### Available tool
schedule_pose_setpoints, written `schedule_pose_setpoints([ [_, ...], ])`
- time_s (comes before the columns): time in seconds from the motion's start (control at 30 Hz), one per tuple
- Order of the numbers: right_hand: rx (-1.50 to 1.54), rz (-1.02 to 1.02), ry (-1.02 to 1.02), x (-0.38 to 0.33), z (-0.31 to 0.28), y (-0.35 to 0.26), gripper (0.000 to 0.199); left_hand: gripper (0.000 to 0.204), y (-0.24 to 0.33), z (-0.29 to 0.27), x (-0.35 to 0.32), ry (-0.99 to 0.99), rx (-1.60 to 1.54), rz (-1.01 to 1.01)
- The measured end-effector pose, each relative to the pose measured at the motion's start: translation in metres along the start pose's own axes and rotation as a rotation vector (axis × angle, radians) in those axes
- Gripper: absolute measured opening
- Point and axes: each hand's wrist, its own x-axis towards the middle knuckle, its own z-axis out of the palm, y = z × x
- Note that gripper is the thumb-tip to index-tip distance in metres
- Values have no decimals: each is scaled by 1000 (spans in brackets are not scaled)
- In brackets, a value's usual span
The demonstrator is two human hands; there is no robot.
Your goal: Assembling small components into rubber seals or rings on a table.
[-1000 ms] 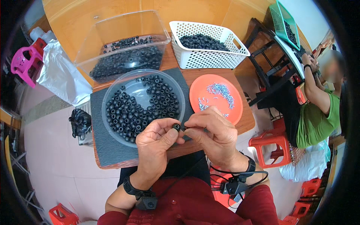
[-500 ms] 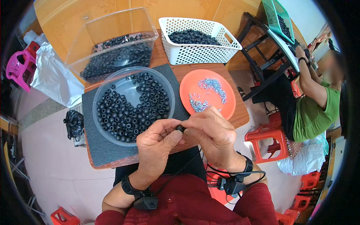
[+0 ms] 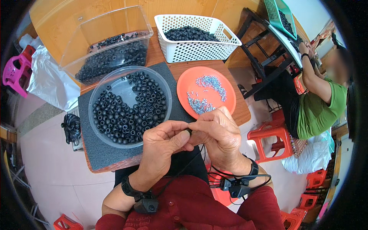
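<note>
Between the two hands, in front of the table's near edge, a small black bead (image 3: 189, 131) is mostly covered by fingers. My left hand (image 3: 161, 145) pinches it between thumb and forefinger. My right hand (image 3: 219, 134) meets it from the other side with its fingertips closed together; whatever they hold is hidden. To the left stands a round clear tub (image 3: 124, 89) with many black beads (image 3: 128, 120) that have round holes. Beyond my right hand lies an orange plate (image 3: 186, 81) bearing two patches of tiny shiny stones (image 3: 212, 85).
The tub rests on a dark grey mat (image 3: 86, 122). Behind it are a clear bin (image 3: 99, 30) and a white perforated basket (image 3: 191, 52), both holding black beads. A red stool (image 3: 270, 134) and a co-worker in a green top (image 3: 320, 111) are on the right.
Both hands stay together at the bead with slight finger movement, and the bead shows less now. The table and its containers have shifted slightly leftward in the view.
</note>
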Motion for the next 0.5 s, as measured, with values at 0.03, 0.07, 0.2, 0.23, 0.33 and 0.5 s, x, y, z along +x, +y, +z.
schedule_pose_setpoints([
  [0.03,-9,6,-16,0,-2,-1,31,19,1,1,0,10,18,-28],
  [0.07,-19,12,-31,0,-3,-1,32,19,1,2,0,20,36,-57],
  [0.2,-8,26,-17,-2,-7,-2,33,18,-4,0,4,-31,87,-50],
  [0.23,-11,11,-29,-3,-9,-2,33,17,-3,2,5,-33,43,-73],
  [0.33,-17,-5,-42,-6,-12,-3,33,14,-8,7,6,-31,-9,-92],
  [0.5,-9,10,-51,-10,-17,-7,32,11,-12,13,8,-14,-31,-86],
])
